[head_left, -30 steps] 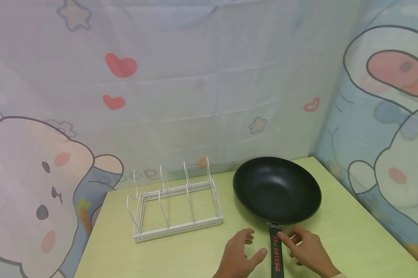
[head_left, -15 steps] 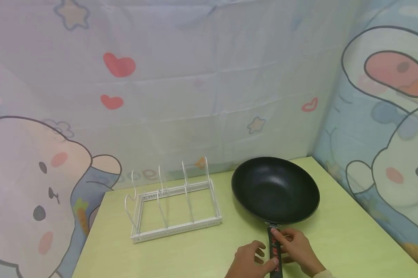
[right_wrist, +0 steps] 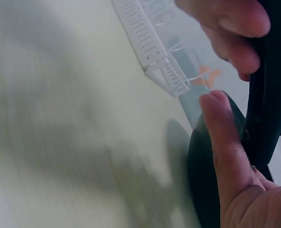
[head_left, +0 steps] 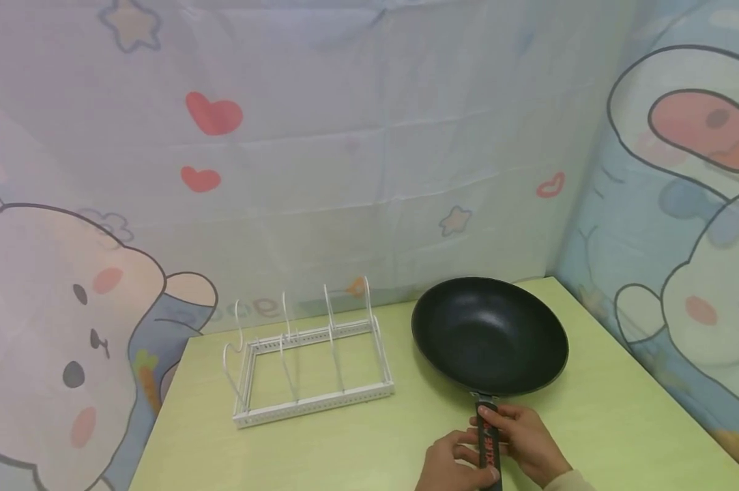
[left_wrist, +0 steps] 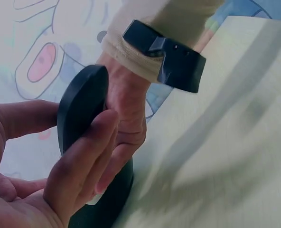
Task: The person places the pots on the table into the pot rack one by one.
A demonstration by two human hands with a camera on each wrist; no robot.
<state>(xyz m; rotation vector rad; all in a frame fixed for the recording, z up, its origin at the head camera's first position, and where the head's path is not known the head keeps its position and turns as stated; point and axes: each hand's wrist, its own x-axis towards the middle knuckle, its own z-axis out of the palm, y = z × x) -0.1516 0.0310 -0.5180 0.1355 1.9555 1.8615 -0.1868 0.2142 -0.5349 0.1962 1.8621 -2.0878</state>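
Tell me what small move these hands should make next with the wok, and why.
Perhaps lift the wok slightly by its handle: the left hand and right hand both hold it, thumbs on top, the right one nearer the wok's body, and the wok appears to rest on the table.

One left hand (head_left: 454,465), one right hand (head_left: 530,442), one black pan (head_left: 489,335), one white rack (head_left: 314,406), one table (head_left: 344,453)

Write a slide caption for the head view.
Left hand and right hand hold a black wok by its handle, a white wire rack alongside on the green table.
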